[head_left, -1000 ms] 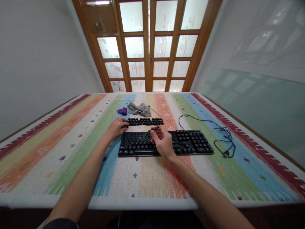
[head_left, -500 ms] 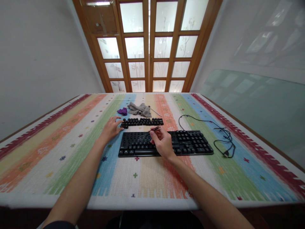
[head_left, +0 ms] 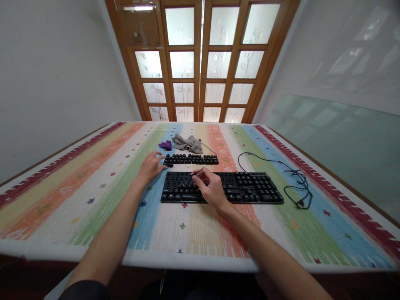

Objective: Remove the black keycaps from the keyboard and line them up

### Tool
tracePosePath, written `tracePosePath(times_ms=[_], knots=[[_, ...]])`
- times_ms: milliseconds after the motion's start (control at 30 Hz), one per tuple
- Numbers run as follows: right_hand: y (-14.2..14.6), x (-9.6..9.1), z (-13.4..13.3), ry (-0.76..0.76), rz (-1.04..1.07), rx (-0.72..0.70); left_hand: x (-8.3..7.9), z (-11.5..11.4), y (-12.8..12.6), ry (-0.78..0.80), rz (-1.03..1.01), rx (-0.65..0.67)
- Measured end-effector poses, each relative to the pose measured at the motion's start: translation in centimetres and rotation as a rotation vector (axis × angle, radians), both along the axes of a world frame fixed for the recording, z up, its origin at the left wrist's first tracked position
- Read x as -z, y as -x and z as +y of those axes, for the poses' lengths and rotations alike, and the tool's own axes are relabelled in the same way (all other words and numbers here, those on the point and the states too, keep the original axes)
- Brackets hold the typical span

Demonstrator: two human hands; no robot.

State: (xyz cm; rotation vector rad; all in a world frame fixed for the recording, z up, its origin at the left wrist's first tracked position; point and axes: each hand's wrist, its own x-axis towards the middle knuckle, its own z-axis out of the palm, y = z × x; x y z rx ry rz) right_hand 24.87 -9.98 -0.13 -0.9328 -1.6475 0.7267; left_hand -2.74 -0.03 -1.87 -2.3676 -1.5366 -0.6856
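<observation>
Loose black plastic keycaps (head_left: 192, 159) in rows behind a long black plastic keyboard (head_left: 171, 196), a hand at each.
The bare left hand (head_left: 151, 167), thumb and fingers parted, frames the rows' left end, presumably to keep them aligned; whether it touches is hard to tell. Over the flat keyboard's bare key posts, the bare right hand (head_left: 210, 186) pinches a slim dark tool (head_left: 199, 171), likely for fine control. The thin black cable (head_left: 297, 182) lies rightward, clear of both hands.
</observation>
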Motion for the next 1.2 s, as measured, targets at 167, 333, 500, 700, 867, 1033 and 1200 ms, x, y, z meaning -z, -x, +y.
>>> tracePosePath(times_ms=[167,333,500,700,867,1033,1200], knots=[[0.1,0.1,0.3,0.013,-0.003,0.007,0.3,-0.3,0.0,-0.006,-0.029,-0.044],[0.1,0.2,0.3,0.018,0.002,0.016,0.3,-0.2,-0.5,0.023,-0.106,0.020],[0.3,0.2,0.2,0.017,-0.015,0.005,0.2,0.1,-1.5,0.043,-0.086,0.119],[0.5,0.3,-0.1,0.001,-0.046,0.000,0.5,0.8,-2.1,0.064,-0.061,0.148],[0.6,0.2,-0.1,-0.002,-0.054,-0.004,0.6,0.9,-2.2,0.072,-0.068,0.154],[0.7,0.1,-0.2,0.000,-0.054,-0.004,0.5,0.9,-2.3,0.072,-0.051,0.145],[0.6,0.1,-0.3,-0.002,-0.057,-0.005,0.4,0.8,-2.2,0.076,-0.063,0.136]])
